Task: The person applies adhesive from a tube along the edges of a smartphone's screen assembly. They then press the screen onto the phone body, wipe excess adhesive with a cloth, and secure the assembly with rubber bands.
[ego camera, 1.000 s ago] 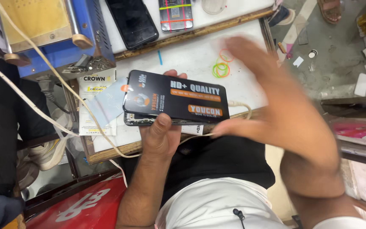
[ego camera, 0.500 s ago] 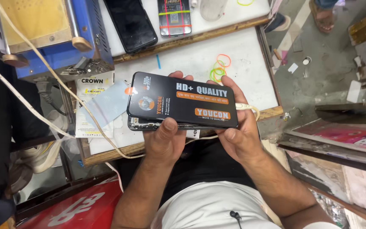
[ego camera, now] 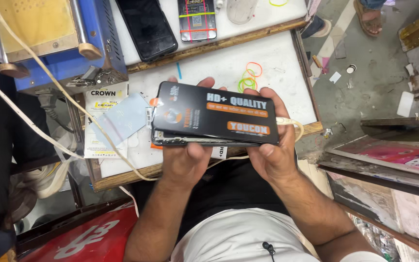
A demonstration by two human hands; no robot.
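Note:
Both hands hold a flat black box point(ego camera: 214, 114) with orange labels, and a dark phone point(ego camera: 195, 141) lies pressed under it, its edge showing along the bottom. My left hand point(ego camera: 185, 160) grips the stack from below at its left half, thumb on the near edge. My right hand point(ego camera: 270, 150) clasps the right end, fingers wrapped over the far side. The stack is held level above the near edge of a white-topped work table point(ego camera: 287, 68).
On the table lie coloured rubber bands point(ego camera: 249, 77), paper packets point(ego camera: 107, 121), a black phone point(ego camera: 146, 26) and a banded phone point(ego camera: 197, 19). A blue machine point(ego camera: 49, 43) stands at the left with white cables point(ego camera: 49, 140). Someone's sandalled foot point(ego camera: 369, 17) is on the floor at right.
My right hand swung in from the right and took hold of the right end of the box. The left hand kept its grip throughout.

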